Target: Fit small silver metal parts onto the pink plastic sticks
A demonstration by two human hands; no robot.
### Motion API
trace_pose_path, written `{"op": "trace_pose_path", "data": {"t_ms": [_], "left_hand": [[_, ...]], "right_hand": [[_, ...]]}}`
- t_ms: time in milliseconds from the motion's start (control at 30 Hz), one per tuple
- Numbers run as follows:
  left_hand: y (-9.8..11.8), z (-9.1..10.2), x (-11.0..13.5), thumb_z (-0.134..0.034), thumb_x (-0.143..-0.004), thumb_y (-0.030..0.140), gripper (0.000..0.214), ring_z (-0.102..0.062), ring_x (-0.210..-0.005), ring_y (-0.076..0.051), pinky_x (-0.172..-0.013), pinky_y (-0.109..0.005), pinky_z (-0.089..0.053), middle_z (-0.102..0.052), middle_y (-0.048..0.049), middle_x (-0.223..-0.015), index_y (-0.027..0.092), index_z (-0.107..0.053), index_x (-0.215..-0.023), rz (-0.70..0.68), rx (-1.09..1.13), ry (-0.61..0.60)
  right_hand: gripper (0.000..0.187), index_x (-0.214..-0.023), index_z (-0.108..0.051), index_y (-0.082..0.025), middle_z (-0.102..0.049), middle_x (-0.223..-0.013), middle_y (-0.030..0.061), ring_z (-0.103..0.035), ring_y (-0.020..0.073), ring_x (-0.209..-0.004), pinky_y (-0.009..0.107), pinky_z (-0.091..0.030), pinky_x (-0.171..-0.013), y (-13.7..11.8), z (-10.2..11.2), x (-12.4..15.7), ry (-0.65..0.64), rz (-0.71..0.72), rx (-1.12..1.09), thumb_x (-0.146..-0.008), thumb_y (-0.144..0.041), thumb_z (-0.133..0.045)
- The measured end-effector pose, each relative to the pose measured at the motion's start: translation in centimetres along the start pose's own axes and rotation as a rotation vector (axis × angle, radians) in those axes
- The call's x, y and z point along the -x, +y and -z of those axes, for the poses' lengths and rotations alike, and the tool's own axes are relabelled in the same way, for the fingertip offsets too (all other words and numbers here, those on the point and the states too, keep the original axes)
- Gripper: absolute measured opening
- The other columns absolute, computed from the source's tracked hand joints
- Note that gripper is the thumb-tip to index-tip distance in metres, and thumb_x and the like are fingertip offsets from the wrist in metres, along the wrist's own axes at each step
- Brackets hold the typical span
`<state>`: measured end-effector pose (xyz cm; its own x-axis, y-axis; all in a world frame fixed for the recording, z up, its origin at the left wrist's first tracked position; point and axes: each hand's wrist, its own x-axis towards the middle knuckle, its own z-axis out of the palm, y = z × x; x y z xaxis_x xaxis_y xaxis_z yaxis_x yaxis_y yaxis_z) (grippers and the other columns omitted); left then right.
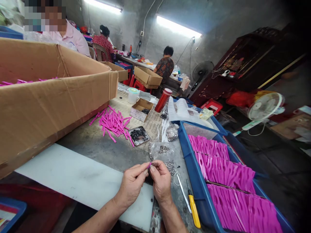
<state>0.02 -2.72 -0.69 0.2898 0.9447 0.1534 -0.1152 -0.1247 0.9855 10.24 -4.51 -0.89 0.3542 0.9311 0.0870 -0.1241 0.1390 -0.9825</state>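
Observation:
My left hand [133,182] and my right hand [160,179] meet above the table edge, fingertips pinched together. Between them shows a short piece of a magenta plastic strip [149,165], mostly covered by the fingers. The left fingers are closed on it. The right thumb and fingers are closed at its other end; whether a small part is also in them is hidden. Just beyond the hands lie clear bags of small metal parts [164,149]. A pile of magenta strips [113,122] and a tray of small black parts [139,136] lie farther off.
A large cardboard box [55,106] stands at left. At right, a blue crate [201,194] holds rows of magenta pieces. A yellow-handled screwdriver [194,212] and a white tool [184,192] lie beside it. A red flask [163,101] and a small carton [138,115] stand farther back. Several people sit beyond.

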Motion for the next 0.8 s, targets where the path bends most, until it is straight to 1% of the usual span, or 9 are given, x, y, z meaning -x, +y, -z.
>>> {"op": "trace_pose_path", "data": {"t_ms": [133, 200, 300, 367, 500, 567, 600, 700, 800], "left_hand": [[0.03, -0.02, 0.02, -0.049, -0.073, 0.019, 0.027, -0.050, -0.053, -0.011, -0.045, -0.020, -0.043, -0.058, -0.0042, -0.067, 0.015, -0.064, -0.095, 0.001, 0.012, 0.001], [0.02, 0.01, 0.05, -0.049, -0.074, 0.019, 0.027, -0.050, -0.053, -0.011, -0.045, -0.020, -0.043, -0.058, -0.0039, -0.067, 0.016, -0.063, -0.096, 0.004, 0.015, -0.006], [0.11, 0.04, 0.05, -0.048, -0.073, 0.019, 0.027, -0.049, -0.052, -0.011, -0.045, -0.020, -0.043, -0.056, -0.0031, -0.065, 0.016, -0.063, -0.096, 0.005, 0.018, -0.010], [0.18, 0.03, 0.02, -0.048, -0.073, 0.019, 0.027, -0.049, -0.053, -0.011, -0.045, -0.020, -0.042, -0.054, -0.0030, -0.064, 0.015, -0.063, -0.096, 0.004, 0.016, -0.012], [0.13, 0.00, 0.03, -0.047, -0.074, 0.019, 0.028, -0.049, -0.054, -0.011, -0.044, -0.019, -0.042, -0.056, -0.0037, -0.068, 0.016, -0.063, -0.097, 0.004, 0.012, -0.033], [0.05, 0.02, 0.06, -0.047, -0.075, 0.019, 0.027, -0.049, -0.054, -0.011, -0.044, -0.019, -0.041, -0.056, -0.0037, -0.069, 0.016, -0.062, -0.098, -0.001, 0.010, -0.037], [0.02, 0.03, 0.07, -0.047, -0.075, 0.019, 0.027, -0.049, -0.053, -0.010, -0.044, -0.019, -0.041, -0.056, -0.0034, -0.068, 0.016, -0.062, -0.098, -0.001, 0.008, -0.034], [0.01, 0.05, 0.08, -0.048, -0.074, 0.019, 0.027, -0.047, -0.050, -0.010, -0.044, -0.019, -0.041, -0.054, -0.0023, -0.064, 0.016, -0.063, -0.096, -0.001, 0.002, -0.023], [0.00, 0.04, 0.08, -0.048, -0.074, 0.019, 0.027, -0.047, -0.051, -0.010, -0.045, -0.019, -0.041, -0.055, -0.0027, -0.065, 0.016, -0.063, -0.096, -0.006, 0.000, -0.029]], "right_hand": [[0.021, -0.062, -0.048, -0.017, -0.041, -0.051, -0.0046, -0.036, 0.0084, -0.045, 0.020, -0.031, -0.043, -0.06, -0.10, -0.01, -0.026, -0.028, 0.002, -0.073, -0.035, -0.051], [0.022, -0.064, -0.048, -0.017, -0.039, -0.050, -0.0049, -0.034, 0.0081, -0.043, 0.020, -0.030, -0.041, -0.08, -0.18, -0.02, -0.038, -0.028, -0.009, -0.074, -0.037, -0.049], [0.018, -0.070, -0.050, -0.017, -0.045, -0.056, -0.0033, -0.041, 0.0097, -0.048, 0.021, -0.034, -0.045, -0.20, -0.29, -0.06, -0.003, -0.009, 0.023, -0.070, -0.035, -0.054], [0.018, -0.069, -0.050, -0.017, -0.047, -0.058, -0.0028, -0.043, 0.0104, -0.051, 0.021, -0.036, -0.047, -0.34, -0.34, -0.07, 0.017, -0.001, 0.056, -0.068, -0.034, -0.057], [0.025, -0.059, -0.047, -0.017, -0.037, -0.049, -0.0055, -0.033, 0.0079, -0.043, 0.019, -0.029, -0.040, -0.48, -0.36, -0.01, -0.041, -0.014, 0.042, -0.073, -0.038, -0.049], [0.027, -0.060, -0.047, -0.017, -0.035, -0.048, -0.0061, -0.029, 0.0074, -0.041, 0.019, -0.026, -0.038, -0.40, -0.30, 0.02, -0.059, -0.012, 0.015, -0.076, -0.039, -0.046], [0.024, -0.063, -0.048, -0.017, -0.036, -0.049, -0.0060, -0.030, 0.0075, -0.042, 0.019, -0.027, -0.039, -0.35, -0.26, 0.02, -0.055, -0.007, 0.009, -0.075, -0.038, -0.047], [0.017, -0.072, -0.051, -0.017, -0.044, -0.056, -0.0042, -0.039, 0.0091, -0.049, 0.020, -0.033, -0.046, -0.25, -0.11, 0.00, -0.025, 0.010, 0.026, -0.071, -0.034, -0.054], [0.016, -0.066, -0.050, -0.017, -0.045, -0.056, -0.0036, -0.041, 0.0096, -0.051, 0.021, -0.034, -0.048, -0.28, -0.07, -0.04, -0.011, 0.011, 0.051, -0.070, -0.032, -0.055]]}}
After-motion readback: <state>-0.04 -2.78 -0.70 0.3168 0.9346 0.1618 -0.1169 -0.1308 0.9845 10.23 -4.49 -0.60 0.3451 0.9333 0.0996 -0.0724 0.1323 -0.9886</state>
